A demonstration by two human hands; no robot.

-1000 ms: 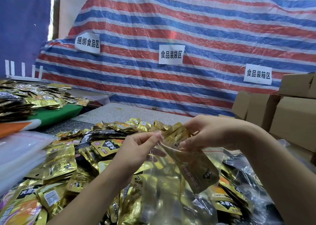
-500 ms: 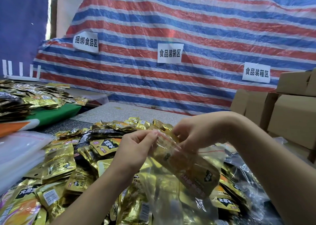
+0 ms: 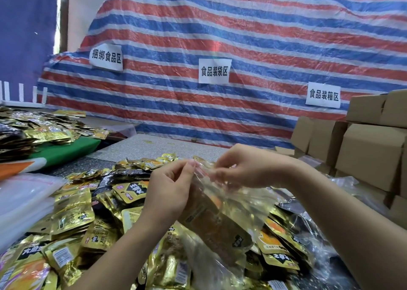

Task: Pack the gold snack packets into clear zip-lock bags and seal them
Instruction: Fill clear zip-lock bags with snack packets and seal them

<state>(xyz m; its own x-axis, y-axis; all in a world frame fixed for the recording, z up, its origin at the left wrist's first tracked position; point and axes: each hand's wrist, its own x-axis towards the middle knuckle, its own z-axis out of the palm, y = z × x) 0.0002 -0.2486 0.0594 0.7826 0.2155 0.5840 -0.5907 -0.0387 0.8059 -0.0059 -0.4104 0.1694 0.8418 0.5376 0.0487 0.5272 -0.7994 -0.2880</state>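
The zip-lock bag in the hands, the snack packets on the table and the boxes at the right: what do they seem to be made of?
Zip-lock bag: thin clear plastic film, probably; it wrinkles, shines and shows the packet inside.
Snack packets: metallised gold foil or foil-look plastic; glossy, creased, mirror-like glints.
Boxes: brown cardboard, matt, with folded flaps.

Striped tarp (image 3: pixel 242 36), paper signs (image 3: pixel 214 71), cardboard boxes (image 3: pixel 370 155).
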